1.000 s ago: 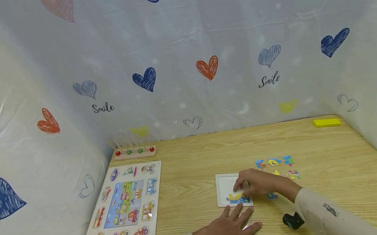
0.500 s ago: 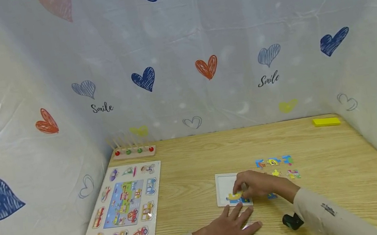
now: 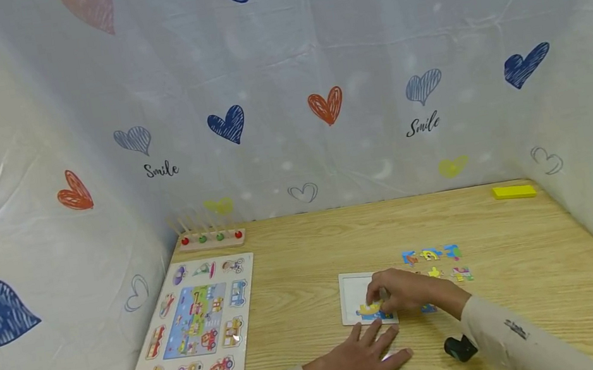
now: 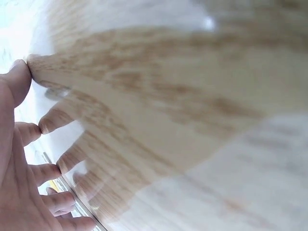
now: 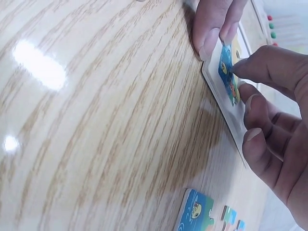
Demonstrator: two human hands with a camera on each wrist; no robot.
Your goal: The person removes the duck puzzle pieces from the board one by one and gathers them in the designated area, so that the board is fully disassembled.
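Observation:
My right hand is over the lower right of a small white puzzle tray, fingers bent. In the right wrist view this hand has its thumb and a finger on a blue jigsaw piece lying in the tray. Joined yellow and blue pieces show along the tray's lower edge, partly hidden by the hand. My left hand lies palm down with fingers spread, fingertips at the tray's near edge. In the left wrist view its fingers are fairly straight against the glossy table.
Several loose jigsaw pieces lie right of the tray. A large vehicle puzzle board is at left, with a wooden peg stand behind it. A yellow block sits at the far right, and a black object is near the right sleeve.
My right hand shifts very slightly over the lower part of the tray, its fingers staying at the pieces. The left hand keeps its place.

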